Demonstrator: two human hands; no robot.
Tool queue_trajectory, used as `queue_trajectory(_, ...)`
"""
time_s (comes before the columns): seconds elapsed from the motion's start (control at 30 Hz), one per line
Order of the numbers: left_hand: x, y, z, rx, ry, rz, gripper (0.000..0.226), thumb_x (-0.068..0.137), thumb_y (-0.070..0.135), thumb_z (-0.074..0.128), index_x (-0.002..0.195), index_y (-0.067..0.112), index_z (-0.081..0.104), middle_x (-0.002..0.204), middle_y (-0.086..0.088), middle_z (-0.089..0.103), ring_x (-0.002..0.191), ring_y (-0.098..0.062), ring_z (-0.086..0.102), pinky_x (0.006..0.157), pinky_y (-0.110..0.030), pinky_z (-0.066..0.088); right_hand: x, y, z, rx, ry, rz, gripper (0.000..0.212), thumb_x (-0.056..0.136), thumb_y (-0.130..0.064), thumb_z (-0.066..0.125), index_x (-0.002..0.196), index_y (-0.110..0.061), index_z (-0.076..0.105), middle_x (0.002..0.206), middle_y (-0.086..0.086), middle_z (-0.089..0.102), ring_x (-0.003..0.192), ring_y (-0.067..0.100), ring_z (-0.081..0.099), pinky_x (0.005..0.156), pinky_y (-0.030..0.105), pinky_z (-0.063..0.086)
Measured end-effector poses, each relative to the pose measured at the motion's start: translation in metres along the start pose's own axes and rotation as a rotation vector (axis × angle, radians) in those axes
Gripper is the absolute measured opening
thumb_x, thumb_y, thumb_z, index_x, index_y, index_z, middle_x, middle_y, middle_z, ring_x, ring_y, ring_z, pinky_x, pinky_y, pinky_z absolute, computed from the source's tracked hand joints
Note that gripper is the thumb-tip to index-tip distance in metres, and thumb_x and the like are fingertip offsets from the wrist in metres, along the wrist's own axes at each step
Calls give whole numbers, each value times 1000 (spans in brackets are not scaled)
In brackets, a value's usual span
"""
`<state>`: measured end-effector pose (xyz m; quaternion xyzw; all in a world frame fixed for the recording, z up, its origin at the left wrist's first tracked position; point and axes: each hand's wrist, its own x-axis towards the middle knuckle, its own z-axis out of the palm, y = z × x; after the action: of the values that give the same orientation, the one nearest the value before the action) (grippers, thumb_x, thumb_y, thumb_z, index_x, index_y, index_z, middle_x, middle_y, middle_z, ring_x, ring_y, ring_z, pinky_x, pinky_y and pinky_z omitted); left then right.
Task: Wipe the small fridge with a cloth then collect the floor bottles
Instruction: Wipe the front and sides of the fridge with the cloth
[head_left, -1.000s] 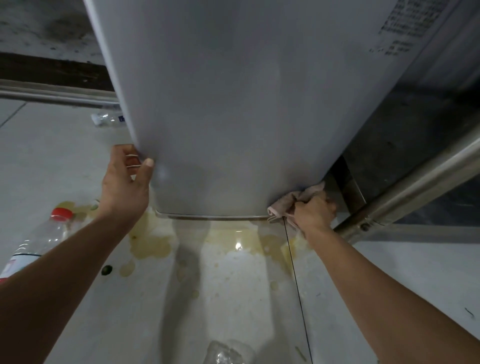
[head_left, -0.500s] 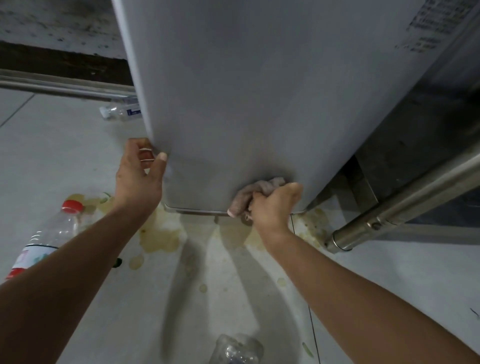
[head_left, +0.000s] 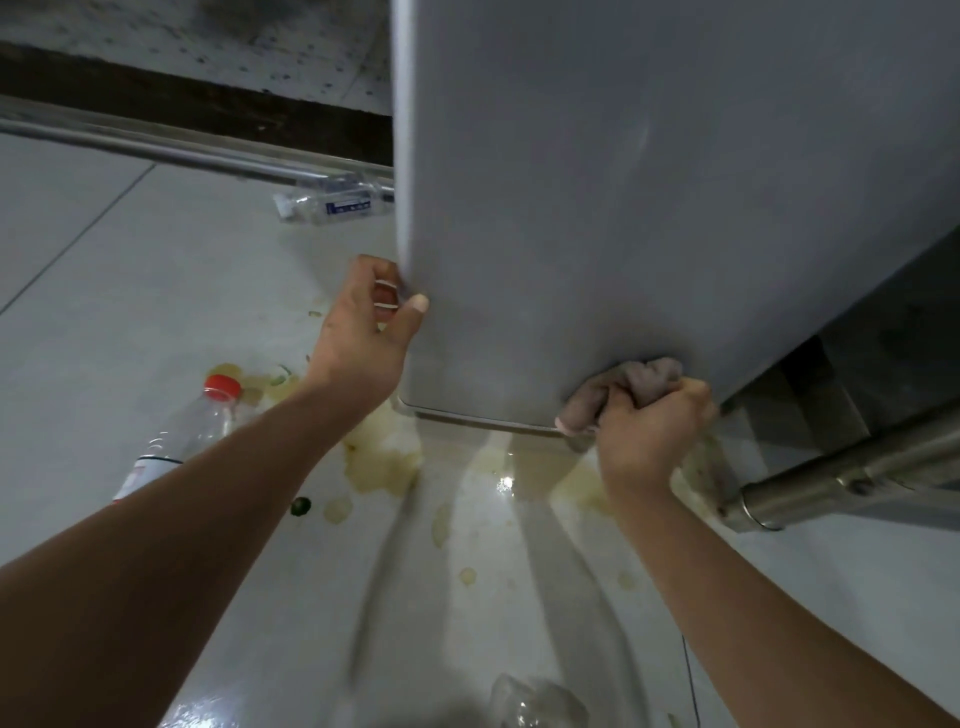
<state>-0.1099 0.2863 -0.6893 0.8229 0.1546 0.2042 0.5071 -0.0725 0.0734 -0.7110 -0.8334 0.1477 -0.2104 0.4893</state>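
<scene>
We can read no text here. A clear bottle (head_left: 332, 205) lying on the floor beside the fridge (head_left: 649, 208) carries a blue-and-white label, and a red-capped bottle (head_left: 182, 441) has a white label, but both prints are too blurred to make out.

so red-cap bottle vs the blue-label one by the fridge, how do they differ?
The red-cap bottle lies left of the left arm, near the yellowish spill; the blue-label bottle lies farther back against the metal rail. The first has a red cap and red-and-white label; the second's cap looks pale. Both are clear plastic, lying on their sides.
</scene>
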Motion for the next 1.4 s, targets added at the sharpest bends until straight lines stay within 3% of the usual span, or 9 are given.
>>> queue_trajectory(0.1, 0, 1, -3, -25, -19, -27, 13, 91, 30, 55, 94, 29, 42, 83, 17, 55, 75, 5, 54, 63, -12, 37, -39, -28, 31, -8, -105, -124, 5, 86, -1, 44, 85, -5, 42, 73, 13, 42, 55, 24, 48, 51, 22, 42)
queue_trajectory(0.23, 1, 4, -5, -23, -46, -43, 13, 90, 30, 55, 95, 28, 43, 87, 15, 56, 81, 0, 55, 67, -19, 41, -75, -33, 65, -91, -175, -106, 19, 81, 1, 59, 97, 8, 51, 109, 24, 45, 105, 36, 47, 94, 38, 40)
queue_trajectory(0.43, 2, 0, -21, 7, -136, -8, 18, 92, 15, 48, 101, 31, 51, 98, 9, 59, 87, -10, 58, 76, -24, 41, -30, -13, 26, -80, -127, -88, 23, 79, 3, 61, 98, 13, 53, 110, 27, 56, 103, 37, 55, 96, 46, 40)
queue_trajectory(0.63, -5, -15, -28, -94, -223, -113, 39, 89, -3, 48, 103, 32, 56, 109, 5, 62, 104, -14, 59, 92, -34, 48, 1, -4, 3, -75, 66, -37, 30, 87, 0, 57, 111, 15, 47, 120, 30, 49, 105, 37, 54, 84, 20, 39)
queue_trajectory(0.73, -7, -12, -29, -172, -260, -146, 39, 90, -8, 47, 107, 25, 58, 109, 1, 61, 111, -17, 57, 92, -23, 45, -30, -20, 28, -107, 40, -65, 36, 86, -3, 55, 116, 15, 50, 123, 33, 45, 111, 43, 44, 92, 39, 39)
queue_trajectory(0.9, -6, -10, -40, -188, -377, -192, 50, 90, -10, 43, 131, 18, 52, 127, -3, 56, 114, -9, 50, 84, -5, 41, -95, -37, 67, -12, -126, -224, 42, 79, 9, 53, 119, 16, 43, 125, 31, 35, 109, 29, 33, 87, 22, 29)
queue_trajectory(1.03, -8, -17, -49, -110, -350, -185, 48, 90, -8, 48, 129, 20, 51, 130, 0, 54, 120, -11, 48, 97, -22, 38, -101, -33, 69, -47, -218, -534, 34, 73, 16, 50, 107, 12, 51, 113, 29, 42, 106, 42, 47, 96, 45, 45)
queue_trajectory(1.2, -14, -46, -59, -61, -259, -252, 38, 91, 0, 50, 120, 25, 55, 124, 1, 56, 109, -12, 55, 90, -27, 45, -66, -32, 66, -100, -79, -1043, 20, 89, 1, 51, 106, 4, 62, 112, 18, 43, 97, 33, 50, 87, 38, 48)
queue_trajectory(1.4, -17, -55, -52, -75, -223, -315, 32, 91, 4, 51, 112, 28, 58, 119, 6, 58, 99, -10, 59, 73, -20, 46, -65, -3, 86, -561, -80, -1506, 32, 88, -10, 60, 117, -21, 68, 120, 1, 43, 81, 25, 40, 59, 35, 44)
